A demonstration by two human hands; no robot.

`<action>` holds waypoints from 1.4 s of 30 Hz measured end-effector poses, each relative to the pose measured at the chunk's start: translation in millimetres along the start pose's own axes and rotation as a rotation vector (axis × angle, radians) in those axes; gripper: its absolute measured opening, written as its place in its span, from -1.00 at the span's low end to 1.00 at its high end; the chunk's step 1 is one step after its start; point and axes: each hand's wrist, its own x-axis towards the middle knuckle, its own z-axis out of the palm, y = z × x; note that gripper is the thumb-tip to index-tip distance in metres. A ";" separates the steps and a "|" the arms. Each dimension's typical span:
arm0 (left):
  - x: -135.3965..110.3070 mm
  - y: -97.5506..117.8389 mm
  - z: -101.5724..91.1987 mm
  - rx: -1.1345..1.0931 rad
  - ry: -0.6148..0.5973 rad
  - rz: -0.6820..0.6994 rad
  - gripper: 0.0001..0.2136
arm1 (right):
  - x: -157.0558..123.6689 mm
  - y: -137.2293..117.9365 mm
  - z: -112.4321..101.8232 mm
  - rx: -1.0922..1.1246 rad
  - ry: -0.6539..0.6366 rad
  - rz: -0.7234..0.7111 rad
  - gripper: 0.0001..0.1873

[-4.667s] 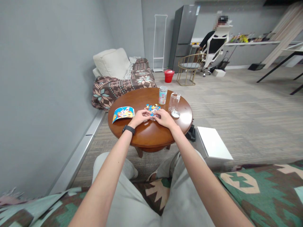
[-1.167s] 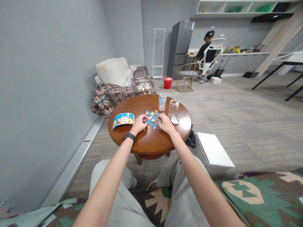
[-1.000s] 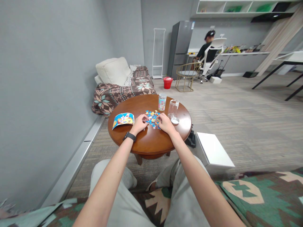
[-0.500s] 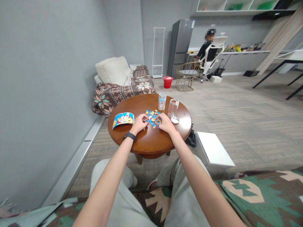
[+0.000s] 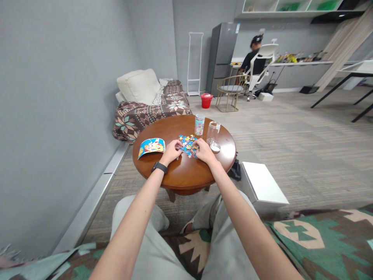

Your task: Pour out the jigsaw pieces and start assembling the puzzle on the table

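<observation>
A patch of small blue and yellow jigsaw pieces (image 5: pixel 187 143) lies on a round brown wooden table (image 5: pixel 186 175). My left hand (image 5: pixel 172 151), with a black watch on the wrist, rests at the patch's left edge with its fingers curled onto the pieces. My right hand (image 5: pixel 204 151) rests at the right edge, fingers bent down on the pieces. What each fingertip pinches is too small to make out. A colourful picture card (image 5: pixel 152 146) lies to the left of my left hand.
A printed tin (image 5: pixel 199 124), a clear jar (image 5: pixel 213 132) and a round lid (image 5: pixel 215 147) stand behind my right hand. A white box (image 5: pixel 264 187) sits right of the table, a patterned sofa (image 5: pixel 151 107) beyond it. Far back, a person sits in a white chair (image 5: pixel 259 68).
Since 4.7 s ago both hands moved slightly forward onto the jigsaw pieces and the view tilted up. Over the last second the hands stayed almost still.
</observation>
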 end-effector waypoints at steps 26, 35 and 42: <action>-0.5 0.5 -0.5 0.009 0.000 -0.003 -0.78 | 2.6 5.2 2.9 0.127 0.118 0.084 -0.70; -1.9 8.5 -2.1 0.023 0.005 -0.019 -0.77 | 3.5 8.1 0.5 0.095 0.198 0.164 -0.83; -1.6 6.8 -0.5 0.005 0.010 -0.020 -0.76 | 1.5 8.2 -1.1 0.033 0.188 0.161 -0.83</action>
